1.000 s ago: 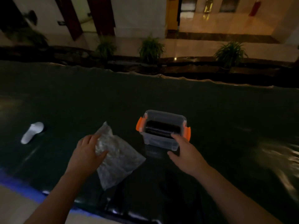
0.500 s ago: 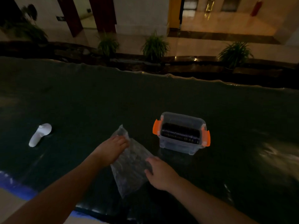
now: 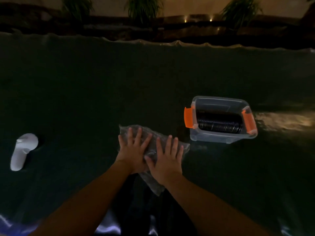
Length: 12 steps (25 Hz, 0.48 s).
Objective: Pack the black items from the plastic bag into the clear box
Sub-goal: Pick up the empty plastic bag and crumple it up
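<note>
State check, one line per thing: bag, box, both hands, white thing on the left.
Crinkled clear plastic bag: lying flat on the dark table cover, pressed under both hands.
Clear plastic box with orange latches: lid off, latches swung out, a row of black items inside.
Left hand: open, fingers spread on the bag.
Right hand: open, flat on the bag.
White handheld controller: lying on its side, untouched.

Single head cam, wide-angle, looks fwd and down, near both hands on dark table.
</note>
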Motion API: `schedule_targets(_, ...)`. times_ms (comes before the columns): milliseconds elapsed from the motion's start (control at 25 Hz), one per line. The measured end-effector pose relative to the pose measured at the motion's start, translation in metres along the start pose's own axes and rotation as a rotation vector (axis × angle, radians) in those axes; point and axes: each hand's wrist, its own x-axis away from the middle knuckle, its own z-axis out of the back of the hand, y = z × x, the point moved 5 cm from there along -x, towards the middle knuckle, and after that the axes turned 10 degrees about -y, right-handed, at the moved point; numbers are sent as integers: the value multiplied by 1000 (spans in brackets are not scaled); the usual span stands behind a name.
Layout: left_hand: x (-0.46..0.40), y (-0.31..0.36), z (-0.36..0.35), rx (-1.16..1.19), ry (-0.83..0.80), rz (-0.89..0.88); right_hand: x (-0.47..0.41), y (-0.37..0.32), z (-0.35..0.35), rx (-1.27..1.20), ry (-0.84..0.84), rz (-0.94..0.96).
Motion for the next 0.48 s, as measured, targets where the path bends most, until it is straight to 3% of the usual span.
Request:
schedule_targets(160,-3,-7,-24,63,114,-44,-14,32,-15,74,0,-23)
schedule_targets(280,-3,-20,-26,62,152,-83,-14,55,-13,121,2,63)
schedule_targets(480,0,-37,-7,49,187,-23,-5,92,4,127,-43,60)
